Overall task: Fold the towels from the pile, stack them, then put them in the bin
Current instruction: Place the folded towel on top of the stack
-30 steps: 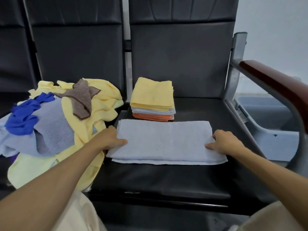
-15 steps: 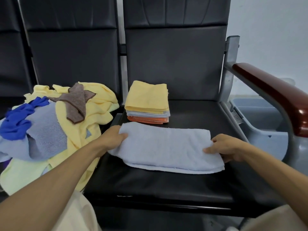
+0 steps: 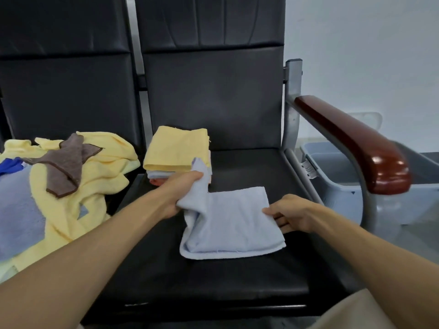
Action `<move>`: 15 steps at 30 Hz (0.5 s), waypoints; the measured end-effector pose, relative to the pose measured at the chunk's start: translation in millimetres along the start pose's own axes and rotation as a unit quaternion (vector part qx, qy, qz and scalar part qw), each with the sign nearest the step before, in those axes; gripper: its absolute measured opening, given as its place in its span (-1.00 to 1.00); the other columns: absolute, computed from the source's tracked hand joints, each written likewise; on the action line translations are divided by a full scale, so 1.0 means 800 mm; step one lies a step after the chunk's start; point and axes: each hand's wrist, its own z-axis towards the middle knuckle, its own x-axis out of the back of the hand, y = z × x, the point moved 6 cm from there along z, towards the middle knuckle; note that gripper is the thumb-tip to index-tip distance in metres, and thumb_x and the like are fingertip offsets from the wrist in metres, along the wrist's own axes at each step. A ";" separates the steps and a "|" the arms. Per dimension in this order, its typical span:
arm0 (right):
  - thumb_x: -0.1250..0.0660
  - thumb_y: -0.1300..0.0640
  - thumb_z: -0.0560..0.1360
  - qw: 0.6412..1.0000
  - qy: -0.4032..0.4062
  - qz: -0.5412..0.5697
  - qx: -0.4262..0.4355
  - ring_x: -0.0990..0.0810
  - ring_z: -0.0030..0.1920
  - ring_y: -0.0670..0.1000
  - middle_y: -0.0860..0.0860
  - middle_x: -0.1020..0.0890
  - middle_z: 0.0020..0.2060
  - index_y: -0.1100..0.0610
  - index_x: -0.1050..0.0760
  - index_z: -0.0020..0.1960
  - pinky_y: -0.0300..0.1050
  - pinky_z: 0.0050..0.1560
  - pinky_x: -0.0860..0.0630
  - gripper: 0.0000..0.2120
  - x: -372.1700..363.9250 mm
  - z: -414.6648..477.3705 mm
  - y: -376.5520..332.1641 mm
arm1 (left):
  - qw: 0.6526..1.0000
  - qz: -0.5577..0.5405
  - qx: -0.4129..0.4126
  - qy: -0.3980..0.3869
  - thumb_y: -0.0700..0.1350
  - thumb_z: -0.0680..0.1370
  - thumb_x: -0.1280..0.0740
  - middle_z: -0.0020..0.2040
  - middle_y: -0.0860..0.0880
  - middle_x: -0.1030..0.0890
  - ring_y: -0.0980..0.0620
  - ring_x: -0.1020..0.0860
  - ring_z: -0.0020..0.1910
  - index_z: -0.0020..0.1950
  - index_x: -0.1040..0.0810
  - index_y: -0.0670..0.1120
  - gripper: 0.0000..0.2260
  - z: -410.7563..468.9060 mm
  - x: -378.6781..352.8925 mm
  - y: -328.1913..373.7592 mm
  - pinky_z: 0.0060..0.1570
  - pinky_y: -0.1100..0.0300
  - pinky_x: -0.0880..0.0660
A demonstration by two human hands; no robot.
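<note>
Folding looks to be mid-crease in the head view: the light blue towel [image 3: 232,224] lies on the middle of the black seat [image 3: 237,276], with its left end raised off the seat.

As I judge it, the risk sits in that raised end. If it is laid over askew, the edges will not line up and the fold will come out crooked. The terry is limp, so the loose corner standing above the fist could flop back. A tug from either side could also drag the lower layers along the seat and spoil the creases already in them. The folded stack [image 3: 177,150], at the back left of the seat, sits close behind the raised end and could be nudged.

The left hand [image 3: 183,193] is clenched round the raised end, with cloth bunched in its fist. The right hand [image 3: 289,213] pinches the towel's right edge, thumb on top and fingers curled beneath.

The unfolded pile [image 3: 71,176] lies off the seat's left side. The grey bin [image 3: 337,176] stands beyond the seat's right side.
</note>
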 end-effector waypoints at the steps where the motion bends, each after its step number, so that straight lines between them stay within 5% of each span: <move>1: -0.30 0.23 0.57 1.000 -0.004 0.003 0.000 -0.70 -0.10 0.17 0.22 -0.68 0.00 0.36 -0.48 0.20 0.03 -0.17 -0.64 -0.74 0.000 0.001 0.000 | 1.000 0.025 -0.011 -0.008 -0.04 0.61 -0.24 0.00 -0.07 -0.55 -0.02 -0.53 0.03 0.16 -0.45 -0.12 -0.80 -0.001 -0.018 0.003 0.04 0.11 -0.48; 6: -0.19 0.20 0.63 0.999 -0.038 0.006 0.017 -0.66 -0.06 0.13 0.17 -0.66 0.07 0.27 -0.53 0.20 0.03 -0.05 -0.62 -0.76 -0.004 0.005 0.002 | 0.982 0.179 -0.048 -0.042 -0.02 0.51 -0.24 -0.14 -0.06 -0.53 0.01 -0.48 -0.17 -0.07 -0.47 -0.05 -0.88 0.002 -0.100 -0.001 -0.20 0.17 -0.37; 11: -0.18 0.20 0.63 0.999 -0.040 -0.003 0.020 -0.66 -0.03 0.12 0.17 -0.66 0.07 0.24 -0.56 0.17 0.05 0.00 -0.62 -0.77 -0.005 0.007 0.002 | 0.958 0.270 -0.050 -0.086 -0.08 0.60 -0.15 -0.19 -0.09 -0.55 0.04 -0.53 -0.28 0.18 -0.45 -0.16 -0.77 0.001 -0.159 -0.026 -0.36 0.20 -0.42; 15: -0.19 0.20 0.61 0.999 -0.022 -0.017 0.017 -0.67 -0.09 0.12 0.18 -0.68 0.00 0.27 -0.57 0.14 0.05 -0.02 -0.63 -0.76 -0.005 0.005 0.001 | 0.951 0.274 -0.020 -0.140 -0.10 0.60 -0.17 -0.31 -0.15 -0.54 -0.01 -0.51 -0.51 0.17 -0.33 -0.13 -0.82 -0.011 -0.171 -0.038 -0.52 0.22 -0.48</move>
